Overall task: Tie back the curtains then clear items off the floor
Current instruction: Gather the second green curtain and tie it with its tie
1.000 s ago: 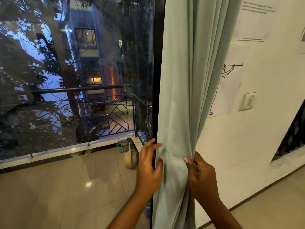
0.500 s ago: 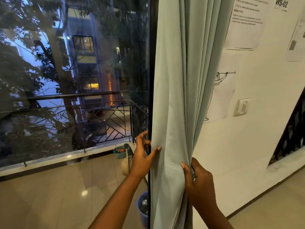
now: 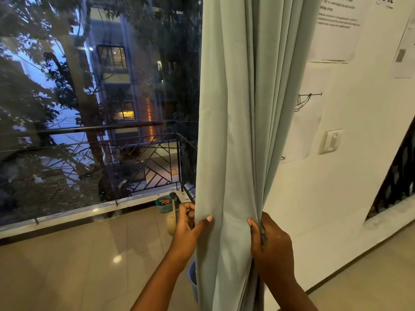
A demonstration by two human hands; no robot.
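Note:
A pale green curtain (image 3: 238, 131) hangs gathered in folds beside the glass door, reaching from the top of the view to below it. My left hand (image 3: 187, 223) grips the curtain's left edge, thumb on the front and fingers behind. My right hand (image 3: 271, 245) holds the right edge of the bundle, thumb pressed on the front folds. A thin dark band shows at my right fingers against the cloth; what it is I cannot tell. The floor items are out of view here.
The white wall (image 3: 336, 187) at right carries paper sheets and a light switch (image 3: 330, 141). A blue bucket (image 3: 193, 279) peeks out behind the curtain's left edge. Beyond the glass lie a balcony railing (image 3: 155, 151), a teal basket (image 3: 164, 203) and a mop.
My left hand has shifted from flat on the cloth to gripping the curtain's left edge. The curtain now hangs straighter and my head has moved closer. My right hand keeps its hold.

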